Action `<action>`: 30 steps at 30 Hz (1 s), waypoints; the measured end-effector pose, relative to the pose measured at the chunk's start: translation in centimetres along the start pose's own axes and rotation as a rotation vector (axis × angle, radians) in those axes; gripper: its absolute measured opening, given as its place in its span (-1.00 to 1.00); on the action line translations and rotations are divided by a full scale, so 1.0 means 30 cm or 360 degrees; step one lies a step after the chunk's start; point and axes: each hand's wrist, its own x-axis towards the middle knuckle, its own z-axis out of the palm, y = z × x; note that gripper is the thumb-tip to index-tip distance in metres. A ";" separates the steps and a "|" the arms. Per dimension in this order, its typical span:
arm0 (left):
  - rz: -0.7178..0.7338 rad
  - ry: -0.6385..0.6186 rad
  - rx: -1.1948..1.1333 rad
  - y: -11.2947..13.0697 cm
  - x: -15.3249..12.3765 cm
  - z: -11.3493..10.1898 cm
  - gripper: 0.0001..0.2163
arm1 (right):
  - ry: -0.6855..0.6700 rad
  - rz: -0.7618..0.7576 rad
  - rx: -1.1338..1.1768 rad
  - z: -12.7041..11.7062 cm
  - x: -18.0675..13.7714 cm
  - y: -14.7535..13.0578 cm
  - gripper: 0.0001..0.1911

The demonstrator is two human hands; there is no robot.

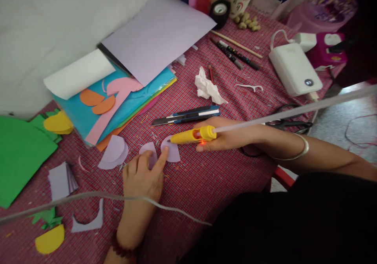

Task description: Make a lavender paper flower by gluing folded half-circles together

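I watch through the head camera, and the nearest thing to the hands is a pale purple, half-round flat piece (173, 155), lying flat on the red plaid tablecloth (212, 189). Its edge is curved on the upper left side, and its surface looks smooth. The left hand (144, 173) is unclosed, with its back upward; one stretched finger presses on this piece, while the bent fingers rest at a second pale purple piece (151, 154) just beside it. The right hand (224, 134) is clamped on a yellow, pen-shaped plastic tool (191, 135) with a dark tip and a small red light. The tip points left, over the first piece; I cannot tell if it touches. The right forearm comes in from the right side, with a pale bangle (305, 148). The two hands are near but apart.

Farther out, I see a blue and black box cutter (187, 115) above the pieces, then a crumpled white tissue (207, 87). To the left lie overlapping pale purple rounded pieces (113, 152). Beyond them, two orange rounded pieces (103, 105) rest on a blue sheet (79, 119).
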 end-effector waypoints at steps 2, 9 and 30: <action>0.0030 -0.0045 0.0047 -0.002 -0.005 0.000 -0.48 | -0.0006 0.0018 -0.0074 -0.001 -0.002 -0.004 -0.82; -0.0004 -0.0002 0.0002 -0.003 0.003 -0.010 -0.57 | 0.0006 0.0125 -0.0235 0.001 -0.003 -0.017 -0.73; -0.0052 0.0122 -0.0231 -0.003 0.014 -0.014 -0.68 | -0.0208 0.0118 -0.0171 -0.034 -0.018 -0.034 -0.76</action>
